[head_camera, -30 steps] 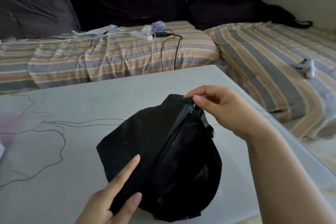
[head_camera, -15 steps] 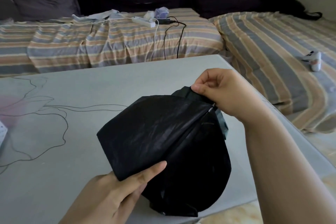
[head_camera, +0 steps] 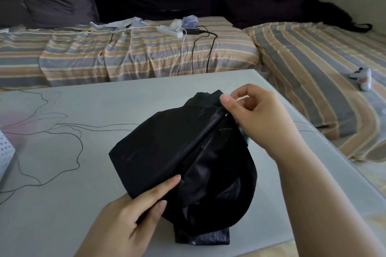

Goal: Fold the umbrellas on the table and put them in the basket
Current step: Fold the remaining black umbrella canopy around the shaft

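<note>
A black umbrella (head_camera: 167, 148), collapsed with its fabric loose and bunched, lies on the grey table (head_camera: 94, 106) near the front right. My left hand (head_camera: 133, 217) pinches the near edge of a flat fabric panel between thumb and fingers. My right hand (head_camera: 257, 119) grips the far end of the umbrella's fabric at a rib tip. A perforated white basket (head_camera: 5, 152) shows only as a corner at the left edge.
The table's right edge (head_camera: 325, 142) runs diagonally close to my right arm. Behind and to the right is a striped sofa (head_camera: 313, 64) with dark cushions, a power strip (head_camera: 169, 31) with cables, and a small white object (head_camera: 363, 78).
My left hand, open beside the umbrella a second ago, has taken hold of the fabric panel's near edge. My right hand has kept its grip at the far end. The camera tilted down, then up.
</note>
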The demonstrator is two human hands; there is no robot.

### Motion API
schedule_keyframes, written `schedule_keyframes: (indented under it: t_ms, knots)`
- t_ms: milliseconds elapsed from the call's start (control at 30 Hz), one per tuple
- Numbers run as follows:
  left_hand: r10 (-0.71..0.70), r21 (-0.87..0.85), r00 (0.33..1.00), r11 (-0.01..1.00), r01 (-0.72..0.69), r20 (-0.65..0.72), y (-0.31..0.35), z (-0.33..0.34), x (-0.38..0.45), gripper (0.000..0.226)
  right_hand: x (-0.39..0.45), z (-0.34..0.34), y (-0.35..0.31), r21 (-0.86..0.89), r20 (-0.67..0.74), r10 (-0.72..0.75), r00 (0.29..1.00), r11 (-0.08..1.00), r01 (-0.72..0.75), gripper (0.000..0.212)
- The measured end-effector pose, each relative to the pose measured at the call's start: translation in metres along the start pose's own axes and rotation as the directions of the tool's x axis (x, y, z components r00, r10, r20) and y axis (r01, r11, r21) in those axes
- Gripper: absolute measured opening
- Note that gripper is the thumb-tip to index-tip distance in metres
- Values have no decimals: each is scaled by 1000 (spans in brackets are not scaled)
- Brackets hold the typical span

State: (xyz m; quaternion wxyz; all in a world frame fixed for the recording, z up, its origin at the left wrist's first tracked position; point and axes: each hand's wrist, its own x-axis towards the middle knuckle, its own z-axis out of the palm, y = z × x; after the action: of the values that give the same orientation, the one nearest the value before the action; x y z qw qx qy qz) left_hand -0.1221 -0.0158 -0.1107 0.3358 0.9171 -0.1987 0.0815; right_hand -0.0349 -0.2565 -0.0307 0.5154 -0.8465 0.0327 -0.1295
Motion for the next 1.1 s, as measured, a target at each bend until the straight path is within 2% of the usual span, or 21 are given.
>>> schedule_keyframes:
  t_ms: [200,333,433,533,567,667,767,800,867,900,967,1033,1100]
  knots:
    - [-134,-194,990,971,140,48,3,-2,-1,43,-1,1,3,47,125,12,992,999,-18,25]
    - [-237,-280,968,927,250,79,0,2,-2,58,3,0,13,215,219,18,976,974,-66,16]
    - [-291,-365,953,881,302,85,8,0,0,55,6,2,18,183,165,11,986,982,-42,15]
    - [-332,-484,936,803,347,120,21,-2,3,32,10,8,19,117,98,6,995,993,-18,16]
    - [-336,-518,932,777,357,138,23,-2,3,32,10,11,19,93,86,-9,996,996,1,15]
    - [-313,-541,938,769,341,147,25,1,3,53,11,17,19,46,37,-33,999,998,31,5]
    - [-356,-558,925,744,368,135,22,2,5,57,10,15,21,-27,-86,11,996,1000,-13,36]
    - [-382,-566,916,732,380,120,19,1,6,58,6,12,19,-35,-145,29,989,999,-35,42]
    - [-440,-583,896,713,389,59,13,-1,12,58,-5,10,18,-58,-208,86,974,993,-100,39]
    - [-468,-589,883,708,389,20,10,-3,14,57,-11,12,19,-77,-167,141,976,985,-156,39]
    - [-509,-604,859,701,381,-49,4,-7,21,53,-23,22,17,-94,66,285,956,956,-278,49]
    - [-548,-619,830,689,376,-106,-1,-10,25,51,-31,41,14,-66,305,374,876,926,-372,54]
    - [-569,-640,810,676,364,-140,-3,-11,26,50,-36,59,11,-12,383,389,838,909,-417,53]
